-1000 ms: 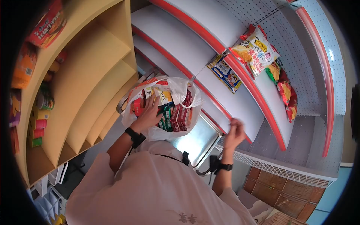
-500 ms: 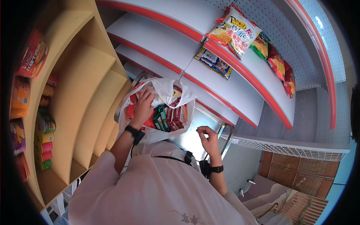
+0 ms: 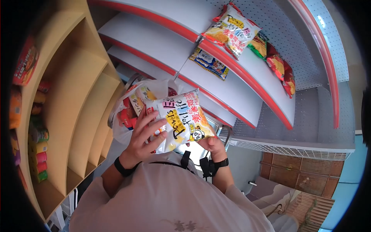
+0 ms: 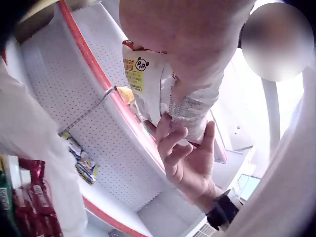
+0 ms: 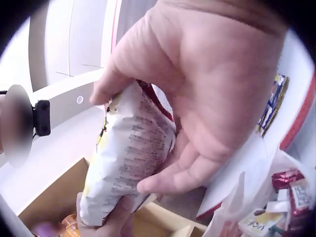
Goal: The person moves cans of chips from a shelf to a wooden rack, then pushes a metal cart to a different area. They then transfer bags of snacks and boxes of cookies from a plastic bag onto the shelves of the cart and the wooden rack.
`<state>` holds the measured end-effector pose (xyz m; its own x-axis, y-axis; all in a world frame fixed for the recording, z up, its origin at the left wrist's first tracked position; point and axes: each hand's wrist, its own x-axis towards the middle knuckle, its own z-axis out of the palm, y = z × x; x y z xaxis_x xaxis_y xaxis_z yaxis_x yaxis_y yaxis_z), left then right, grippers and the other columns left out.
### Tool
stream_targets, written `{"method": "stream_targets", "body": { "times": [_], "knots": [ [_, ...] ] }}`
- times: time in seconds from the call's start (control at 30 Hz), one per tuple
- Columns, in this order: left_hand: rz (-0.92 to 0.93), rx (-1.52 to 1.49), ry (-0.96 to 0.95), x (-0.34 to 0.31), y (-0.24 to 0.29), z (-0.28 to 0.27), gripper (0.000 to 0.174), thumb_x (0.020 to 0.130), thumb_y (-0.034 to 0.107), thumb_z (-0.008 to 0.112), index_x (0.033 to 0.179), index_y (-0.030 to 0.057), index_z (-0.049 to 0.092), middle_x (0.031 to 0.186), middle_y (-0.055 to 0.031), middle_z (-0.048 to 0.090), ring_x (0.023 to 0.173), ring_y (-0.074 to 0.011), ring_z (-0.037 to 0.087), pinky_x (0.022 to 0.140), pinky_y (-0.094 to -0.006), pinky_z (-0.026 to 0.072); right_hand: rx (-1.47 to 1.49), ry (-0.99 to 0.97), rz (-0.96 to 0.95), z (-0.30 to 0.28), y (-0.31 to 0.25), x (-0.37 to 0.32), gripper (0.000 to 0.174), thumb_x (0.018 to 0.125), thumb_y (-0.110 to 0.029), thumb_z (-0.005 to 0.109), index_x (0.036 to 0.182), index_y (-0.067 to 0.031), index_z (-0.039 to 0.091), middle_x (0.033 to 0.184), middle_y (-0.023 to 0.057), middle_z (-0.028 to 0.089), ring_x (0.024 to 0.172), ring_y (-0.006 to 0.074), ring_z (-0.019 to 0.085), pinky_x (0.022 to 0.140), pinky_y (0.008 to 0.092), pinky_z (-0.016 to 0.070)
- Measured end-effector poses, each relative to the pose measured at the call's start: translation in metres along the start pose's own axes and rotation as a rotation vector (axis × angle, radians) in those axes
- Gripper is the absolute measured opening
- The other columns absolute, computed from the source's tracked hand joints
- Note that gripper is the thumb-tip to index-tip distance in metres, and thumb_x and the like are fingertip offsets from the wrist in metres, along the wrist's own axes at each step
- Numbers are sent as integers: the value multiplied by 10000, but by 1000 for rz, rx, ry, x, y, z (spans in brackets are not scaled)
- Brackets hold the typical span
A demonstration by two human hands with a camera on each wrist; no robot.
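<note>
A plump white snack bag (image 3: 179,120) with red ends and black, yellow and red lettering is held in front of the chest. My left hand (image 3: 141,141) grips its left end, fingers spread over the printed face. At the lower right corner, my right hand (image 3: 216,149) holds the bag between thumb and fingers; the right wrist view shows the fingers (image 5: 173,180) along its back, covered in small print. Behind the snack bag stands a white plastic carrier bag (image 3: 120,134), partly hidden. It holds a yellow-and-white box (image 3: 138,101) and dark red packets (image 4: 39,197).
A similar white snack bag (image 3: 234,33) lies on the shelf ahead, beside green and red bags (image 3: 276,62). A blue packet (image 3: 208,63) lies one shelf lower. Wooden shelving (image 3: 83,112) with several cans (image 3: 41,156) rises at the left. A wire basket edge (image 3: 293,150) is at right.
My left hand has drawn the white snack bag out of the carrier bag toward the chest. The right hand, holding nothing half a second ago, has come in and taken its right corner.
</note>
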<state>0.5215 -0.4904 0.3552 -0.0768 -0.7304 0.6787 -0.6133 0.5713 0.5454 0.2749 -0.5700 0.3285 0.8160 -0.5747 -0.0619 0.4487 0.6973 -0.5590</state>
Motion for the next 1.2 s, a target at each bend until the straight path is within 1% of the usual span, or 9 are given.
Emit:
{"method": "stream_targets", "body": {
  "times": [0.07,0.17,0.27,0.4,0.5,0.53,0.6,0.8,1.2],
  "knots": [
    [167,36,-32,11,-4,10,273,718,68,713,967,50,605,1173,-156,577,1162,-380,491,986,-623,345,-163,265,-62,-3,-4,-16,1048,633,-379,803,1400,49,232,1371,164,415,1277,288,406,1065,390,323],
    [160,-234,-42,43,-1,17,316,687,51,726,978,62,604,1179,-145,580,1179,-378,489,992,-596,358,-139,64,-141,2,-32,-39,1429,441,-797,701,1425,72,136,1453,184,298,1335,293,321,1108,410,238],
    [144,-544,-94,80,1,20,370,634,-20,724,976,56,606,1186,-140,583,1193,-386,486,1014,-527,365,-182,189,-118,-7,-53,-58,1346,554,-905,475,1422,76,161,1426,206,344,1291,283,388,1079,411,278],
    [171,-878,-409,107,-6,27,362,636,-45,728,966,50,615,1251,-154,542,1221,-374,465,1018,-454,364,-194,292,-95,-16,-64,-53,987,760,-686,540,1344,89,364,1278,193,521,1091,241,565,973,337,400],
    [106,-1090,-508,113,-13,51,478,702,-61,665,1152,62,563,1366,-128,421,1296,-298,387,1035,-404,347,-406,43,64,6,-80,-46,634,658,-112,803,1204,52,526,1211,114,581,1048,150,572,928,308,443],
    [112,-1086,-505,109,-14,59,478,702,-61,665,1152,62,563,1366,-128,421,1296,-298,387,1035,-404,347,-412,39,63,-1,-83,-47,634,658,-112,803,1204,52,526,1211,114,581,1048,150,572,928,308,443],
    [-484,-1150,-135,101,-12,71,625,750,-66,619,1322,73,407,1351,-137,418,1270,-253,414,1012,-367,372,-615,319,-206,-22,-94,-53,636,639,-53,807,1202,28,522,1182,90,601,1021,161,590,902,310,466],
    [-717,-971,-196,63,-53,51,593,854,-36,533,1377,84,282,1225,-109,484,1060,-175,528,903,-284,426,-725,644,-785,-11,-219,-26,485,813,-100,684,1223,36,464,1196,127,566,1071,216,570,943,365,450],
    [-845,-845,-190,-8,-62,34,311,889,-4,546,1188,39,470,1029,-70,584,973,-126,570,863,-258,445,-850,605,-549,-78,-291,34,423,864,-32,618,1246,12,443,1173,114,581,1052,183,574,922,326,463]
  ]
}}
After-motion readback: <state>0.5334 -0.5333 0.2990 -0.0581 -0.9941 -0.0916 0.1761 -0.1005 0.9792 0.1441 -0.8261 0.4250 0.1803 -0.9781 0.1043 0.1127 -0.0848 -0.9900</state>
